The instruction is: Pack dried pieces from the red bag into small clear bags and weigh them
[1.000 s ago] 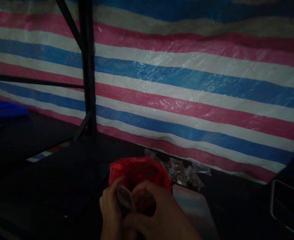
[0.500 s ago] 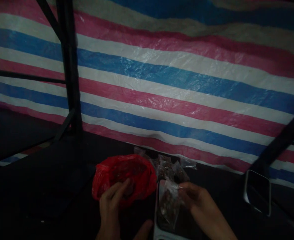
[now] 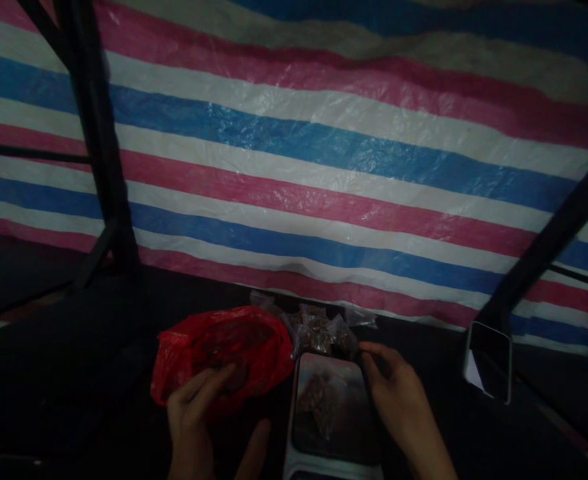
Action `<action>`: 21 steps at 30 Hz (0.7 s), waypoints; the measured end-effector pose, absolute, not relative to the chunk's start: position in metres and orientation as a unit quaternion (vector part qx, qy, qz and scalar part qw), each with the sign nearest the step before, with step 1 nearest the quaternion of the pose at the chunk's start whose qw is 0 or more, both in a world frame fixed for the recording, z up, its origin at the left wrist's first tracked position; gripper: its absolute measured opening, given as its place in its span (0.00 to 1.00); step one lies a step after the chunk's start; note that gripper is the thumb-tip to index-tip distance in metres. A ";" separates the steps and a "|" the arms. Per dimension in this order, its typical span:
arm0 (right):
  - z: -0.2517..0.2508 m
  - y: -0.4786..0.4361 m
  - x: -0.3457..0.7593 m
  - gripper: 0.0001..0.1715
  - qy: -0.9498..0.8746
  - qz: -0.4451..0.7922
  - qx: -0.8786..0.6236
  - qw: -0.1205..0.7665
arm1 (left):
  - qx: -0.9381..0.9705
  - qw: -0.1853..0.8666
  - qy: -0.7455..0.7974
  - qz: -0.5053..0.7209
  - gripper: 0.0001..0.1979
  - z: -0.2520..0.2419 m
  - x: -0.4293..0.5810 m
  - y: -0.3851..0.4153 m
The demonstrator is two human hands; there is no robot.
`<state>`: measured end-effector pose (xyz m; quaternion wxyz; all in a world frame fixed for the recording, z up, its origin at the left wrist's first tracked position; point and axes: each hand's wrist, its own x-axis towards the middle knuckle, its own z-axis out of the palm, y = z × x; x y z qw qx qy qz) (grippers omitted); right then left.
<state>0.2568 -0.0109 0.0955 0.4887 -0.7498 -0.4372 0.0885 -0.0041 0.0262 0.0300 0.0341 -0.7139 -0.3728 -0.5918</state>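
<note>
My left hand [image 3: 197,413] reaches over the near rim of a red plastic bag [image 3: 167,360], fingers stretched and thumb held well apart. The bag's mouth gapes, and its dark contents are hard to make out. On the platform of a small scale [image 3: 301,460] lies a clear plastic bag of brown pieces [image 3: 319,403]. My right hand [image 3: 401,393] is just right of the scale, thumb and forefinger pinched at the edge of another small clear bag [image 3: 345,337]. That one belongs to a heap of filled clear bags [image 3: 314,330] behind the scale.
A phone-like device [image 3: 489,363] leans by a dark post [image 3: 539,257] at right. Another dark frame post [image 3: 99,147] stands at left. A striped plastic sheet [image 3: 314,193] hangs behind the black table [image 3: 169,287]. The light is dim.
My right hand has let go of the clear bag on the scale and moved back and right to the heap. My left hand stays at the red bag. The camera view has shifted right.
</note>
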 end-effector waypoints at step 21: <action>0.093 -0.012 0.253 0.24 -0.457 0.112 -0.741 0.480 | -0.701 0.022 -0.389 -0.596 0.25 0.033 -0.007 0.028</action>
